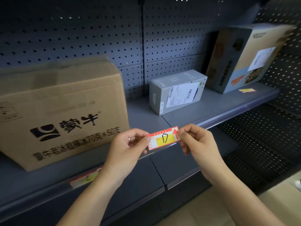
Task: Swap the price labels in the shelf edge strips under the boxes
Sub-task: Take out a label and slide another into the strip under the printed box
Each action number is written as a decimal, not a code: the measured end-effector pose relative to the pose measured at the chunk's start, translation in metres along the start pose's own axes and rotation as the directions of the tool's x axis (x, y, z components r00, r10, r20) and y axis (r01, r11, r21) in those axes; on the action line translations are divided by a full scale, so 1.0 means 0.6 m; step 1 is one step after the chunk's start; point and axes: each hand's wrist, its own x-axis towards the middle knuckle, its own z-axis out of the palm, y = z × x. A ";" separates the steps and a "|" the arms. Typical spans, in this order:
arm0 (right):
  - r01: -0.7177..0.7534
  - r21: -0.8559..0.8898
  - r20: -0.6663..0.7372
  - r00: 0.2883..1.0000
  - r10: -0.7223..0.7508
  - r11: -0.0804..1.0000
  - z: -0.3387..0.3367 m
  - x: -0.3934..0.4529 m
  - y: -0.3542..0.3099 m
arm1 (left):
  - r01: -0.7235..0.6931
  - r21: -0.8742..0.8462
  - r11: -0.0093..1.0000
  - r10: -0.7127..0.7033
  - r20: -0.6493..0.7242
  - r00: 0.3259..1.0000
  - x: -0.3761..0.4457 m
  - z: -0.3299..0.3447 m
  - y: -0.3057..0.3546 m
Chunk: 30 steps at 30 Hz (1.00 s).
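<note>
Pinching the label (163, 138) at both ends, left hand (128, 145) and right hand (197, 141), fingers clamped on it | label held just above the shelf edge strip (172, 148) | brown carton (61, 111) left, grey box (177, 90) mid-shelf | second label (81, 178) in the strip under the carton | third label (247, 90) lying by the far box (244, 57)

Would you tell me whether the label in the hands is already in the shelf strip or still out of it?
Out: both hands pinch the label by its ends above the strip.
</note>
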 end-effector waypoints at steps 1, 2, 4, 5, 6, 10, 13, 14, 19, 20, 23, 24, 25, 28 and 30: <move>0.003 0.002 0.013 1.000 -0.003 1.000 -0.028 0.009 0.003 | 0.009 -0.011 1.000 -0.009 -0.015 1.000 0.002 0.029 0.001; 0.007 0.001 0.023 1.000 -0.007 1.000 -0.054 0.019 0.004 | 0.012 -0.019 1.000 -0.013 -0.025 1.000 0.004 0.055 0.002; 0.008 -0.005 0.046 0.999 -0.008 1.000 -0.128 0.040 0.006 | 0.010 -0.011 1.000 -0.010 -0.041 0.999 0.010 0.131 0.013; 0.013 -0.009 0.052 0.999 -0.013 1.000 -0.151 0.047 0.007 | 0.014 -0.008 1.000 -0.014 -0.049 0.999 0.013 0.154 0.016; 0.013 -0.009 0.049 0.999 -0.013 1.000 -0.173 0.055 0.009 | 0.012 0.001 1.000 -0.012 -0.048 0.999 0.015 0.174 0.020; 0.019 0.018 0.050 0.999 -0.020 1.000 -0.262 0.077 0.012 | 0.003 0.026 1.000 -0.003 -0.034 0.999 0.027 0.264 0.041; 0.030 0.035 0.050 0.998 -0.031 0.999 -0.317 0.103 0.012 | 0.008 0.040 0.999 -0.007 -0.028 1.000 0.044 0.320 0.057; 0.034 0.037 0.048 0.998 -0.036 0.999 -0.332 0.112 0.013 | 0.012 0.047 0.999 -0.011 -0.026 1.000 0.052 0.335 0.060; 0.022 0.050 0.018 1.000 -0.023 0.998 -0.390 0.156 0.036 | 0.023 0.083 0.996 -0.024 0.013 1.000 0.098 0.401 0.063; 0.019 0.048 0.010 1.000 -0.019 0.999 -0.399 0.166 0.039 | 0.022 0.076 0.997 -0.024 0.020 1.000 0.109 0.412 0.064; 0.021 0.005 -0.026 0.999 -0.021 1.000 -0.429 0.201 0.047 | 0.011 0.061 0.998 -0.013 0.037 0.999 0.149 0.448 0.065; 0.024 -0.009 -0.039 0.999 -0.025 1.000 -0.441 0.213 0.048 | 0.011 0.056 0.998 -0.014 0.052 0.999 0.163 0.462 0.067; 0.031 -0.016 -0.049 0.998 -0.032 0.999 -0.452 0.225 0.047 | 0.010 0.051 0.999 -0.014 0.072 0.997 0.174 0.474 0.069; 0.065 -0.033 -0.069 0.995 -0.067 0.997 -0.487 0.269 0.034 | -0.029 0.048 0.998 0.023 0.112 0.993 0.221 0.511 0.081; 0.071 -0.068 -0.080 0.994 -0.077 0.995 -0.510 0.296 0.029 | -0.047 0.054 0.997 0.041 0.109 0.993 0.253 0.535 0.086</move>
